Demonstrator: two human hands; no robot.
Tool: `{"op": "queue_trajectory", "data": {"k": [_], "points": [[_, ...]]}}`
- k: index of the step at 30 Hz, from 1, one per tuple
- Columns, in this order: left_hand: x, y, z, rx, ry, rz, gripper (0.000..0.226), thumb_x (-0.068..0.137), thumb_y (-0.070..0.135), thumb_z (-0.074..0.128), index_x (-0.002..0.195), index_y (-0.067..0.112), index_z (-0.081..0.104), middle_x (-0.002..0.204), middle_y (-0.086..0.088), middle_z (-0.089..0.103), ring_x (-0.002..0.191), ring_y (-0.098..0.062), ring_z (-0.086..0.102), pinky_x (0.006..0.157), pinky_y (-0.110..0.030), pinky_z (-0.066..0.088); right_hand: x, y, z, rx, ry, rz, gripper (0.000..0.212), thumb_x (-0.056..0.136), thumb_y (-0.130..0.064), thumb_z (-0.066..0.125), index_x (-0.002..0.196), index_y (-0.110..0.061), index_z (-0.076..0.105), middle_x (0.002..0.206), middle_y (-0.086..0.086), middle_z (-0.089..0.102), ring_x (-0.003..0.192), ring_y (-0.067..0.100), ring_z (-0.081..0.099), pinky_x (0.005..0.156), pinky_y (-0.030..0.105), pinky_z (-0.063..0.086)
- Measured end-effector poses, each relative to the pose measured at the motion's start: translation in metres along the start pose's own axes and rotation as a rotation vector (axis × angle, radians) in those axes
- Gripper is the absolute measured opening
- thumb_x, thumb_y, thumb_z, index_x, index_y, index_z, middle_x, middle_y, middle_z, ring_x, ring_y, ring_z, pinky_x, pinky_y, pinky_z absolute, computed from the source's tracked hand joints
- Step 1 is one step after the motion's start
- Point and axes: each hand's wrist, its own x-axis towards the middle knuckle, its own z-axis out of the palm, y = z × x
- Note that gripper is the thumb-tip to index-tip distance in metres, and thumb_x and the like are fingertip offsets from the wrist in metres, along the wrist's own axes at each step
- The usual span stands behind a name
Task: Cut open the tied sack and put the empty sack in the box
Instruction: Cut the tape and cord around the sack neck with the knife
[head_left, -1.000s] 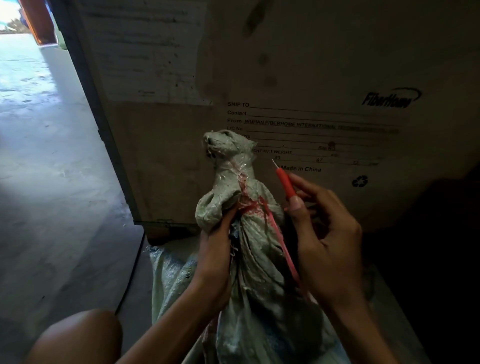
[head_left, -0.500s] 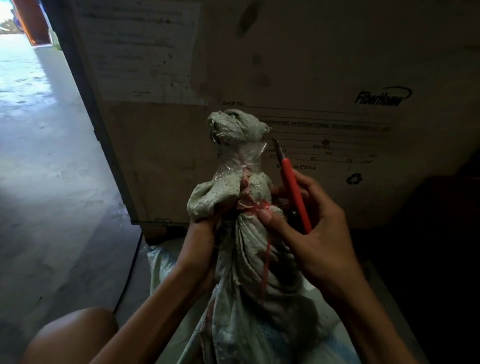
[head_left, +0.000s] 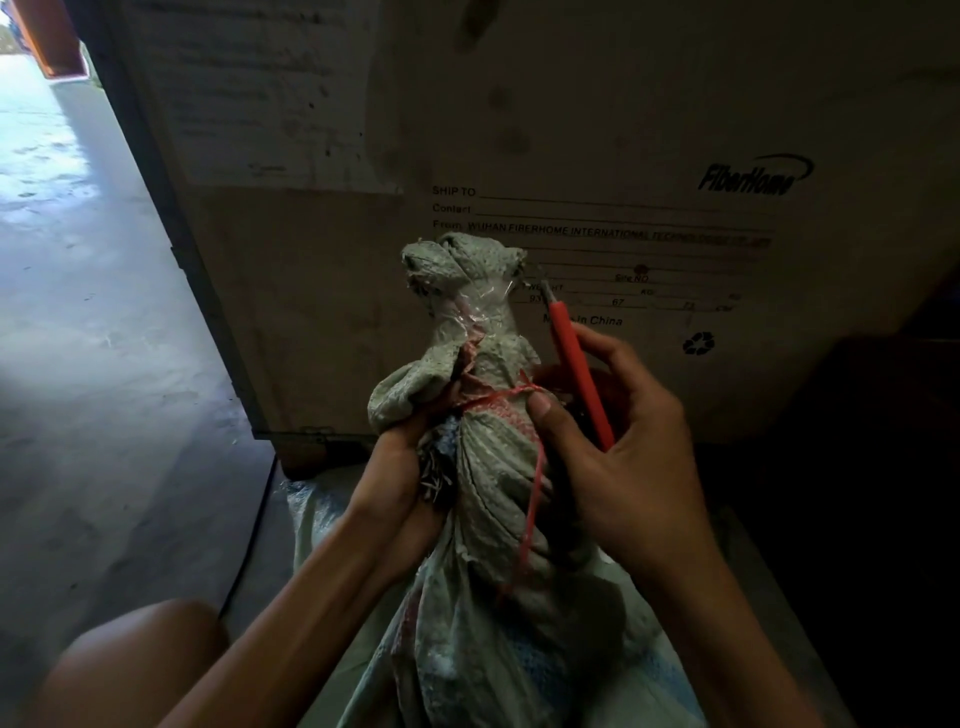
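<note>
**Tied sack, one, in hand before carton**

- Sack (head_left: 498, 467): 1, grey-green, woven, upright in front of the box; neck bound with clear tape and 1 red string (head_left: 531, 499).
- Left hand (head_left: 400, 467): fingers curled round the sack's neck.
- Right hand (head_left: 618, 467): fingers closed round 1 red-handled cutter (head_left: 576, 364), blade up; thumb on the string.
- Box (head_left: 623, 130): 1, cardboard. Printed: "FiberHome", "SHIP TO", "Contact", "WUHAN FIBERHOME INTERNATIONAL", "Made in China".

The right hand (head_left: 628, 467) moves in onto the sack (head_left: 498, 499), its thumb now on the red string (head_left: 493, 402) at the tie. The red cutter (head_left: 574, 358) sticks farther out of the fingers, blade tip close beside the taped neck.
</note>
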Motion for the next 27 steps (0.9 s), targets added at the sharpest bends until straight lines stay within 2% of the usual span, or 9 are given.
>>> {"op": "queue_trajectory", "data": {"k": [4, 6, 9, 11, 13, 15, 18, 22, 27], "points": [[-0.001, 0.002, 0.003, 0.007, -0.018, 0.03, 0.045, 0.092, 0.031, 0.047, 0.083, 0.008, 0.084, 0.094, -0.013, 0.08, 0.081, -0.022, 0.078, 0.068, -0.032, 0.064, -0.003, -0.002, -0.001, -0.295, 0.048, -0.18, 0.051, 0.086, -0.03, 0.073, 0.134, -0.032, 0.058, 0.117, -0.014, 0.062, 0.104, -0.007, 0.06, 0.088, 0.008, 0.05], [-0.002, 0.006, 0.005, -0.002, -0.035, 0.041, 0.043, 0.088, 0.032, 0.049, 0.082, 0.008, 0.084, 0.093, -0.012, 0.08, 0.08, -0.022, 0.078, 0.067, -0.032, 0.064, -0.005, -0.003, -0.003, -0.351, 0.071, -0.206, 0.05, 0.086, -0.042, 0.069, 0.134, -0.03, 0.058, 0.116, -0.012, 0.057, 0.101, -0.007, 0.056, 0.085, 0.005, 0.047], [-0.002, 0.014, 0.002, -0.036, -0.018, 0.07, 0.051, 0.101, 0.032, 0.041, 0.086, 0.008, 0.083, 0.097, -0.012, 0.079, 0.083, -0.022, 0.078, 0.068, -0.033, 0.064, -0.006, -0.006, -0.01, -0.35, 0.075, -0.252, 0.04, 0.094, -0.045, 0.061, 0.129, -0.027, 0.064, 0.109, -0.007, 0.061, 0.095, -0.003, 0.059, 0.077, 0.004, 0.046], [-0.002, 0.02, -0.001, -0.05, -0.003, 0.089, 0.053, 0.103, 0.033, 0.038, 0.088, 0.008, 0.083, 0.099, -0.012, 0.079, 0.084, -0.022, 0.078, 0.072, -0.035, 0.064, -0.008, -0.009, -0.014, -0.392, 0.045, -0.305, 0.033, 0.096, -0.042, 0.059, 0.125, -0.028, 0.067, 0.103, -0.007, 0.066, 0.091, 0.001, 0.063, 0.073, 0.01, 0.049], [-0.003, 0.024, -0.003, -0.025, 0.011, 0.107, 0.05, 0.102, 0.034, 0.04, 0.094, 0.007, 0.083, 0.105, -0.013, 0.078, 0.089, -0.023, 0.077, 0.078, -0.036, 0.064, -0.009, -0.009, -0.015, -0.457, 0.005, -0.317, 0.033, 0.094, -0.045, 0.059, 0.123, -0.032, 0.069, 0.099, -0.01, 0.067, 0.086, 0.004, 0.065, 0.069, 0.026, 0.054], [-0.003, 0.026, -0.004, -0.007, 0.023, 0.124, 0.045, 0.098, 0.034, 0.045, 0.097, 0.007, 0.082, 0.107, -0.013, 0.078, 0.09, -0.023, 0.077, 0.079, -0.036, 0.064, -0.01, -0.008, -0.014, -0.523, -0.024, -0.316, 0.035, 0.092, -0.048, 0.059, 0.122, -0.033, 0.069, 0.095, -0.009, 0.065, 0.082, 0.009, 0.065, 0.064, 0.034, 0.055], [-0.004, 0.027, -0.001, 0.002, 0.028, 0.138, 0.041, 0.096, 0.033, 0.046, 0.106, 0.006, 0.076, 0.107, -0.013, 0.078, 0.088, -0.022, 0.077, 0.077, -0.035, 0.064, -0.012, -0.008, -0.012, -0.581, -0.034, -0.318, 0.037, 0.092, -0.05, 0.057, 0.124, -0.034, 0.068, 0.093, -0.006, 0.063, 0.08, 0.012, 0.063, 0.061, 0.036, 0.054], [-0.006, 0.027, 0.0, 0.007, 0.019, 0.156, 0.046, 0.085, 0.036, 0.051, 0.115, 0.006, 0.069, 0.113, -0.014, 0.076, 0.092, -0.023, 0.076, 0.082, -0.036, 0.063, -0.013, -0.013, -0.01, -0.608, 0.0, -0.312, 0.037, 0.09, -0.052, 0.059, 0.122, -0.035, 0.069, 0.093, -0.01, 0.064, 0.08, 0.01, 0.063, 0.062, 0.034, 0.055], [-0.007, 0.025, 0.001, 0.032, 0.044, 0.165, 0.04, 0.1, 0.033, 0.042, 0.111, 0.007, 0.07, 0.105, -0.012, 0.078, 0.087, -0.021, 0.077, 0.078, -0.034, 0.063, -0.013, -0.013, -0.012, -0.616, 0.021, -0.338, 0.036, 0.088, -0.049, 0.063, 0.12, -0.033, 0.07, 0.094, -0.006, 0.066, 0.083, 0.013, 0.064, 0.063, 0.035, 0.055]]}}
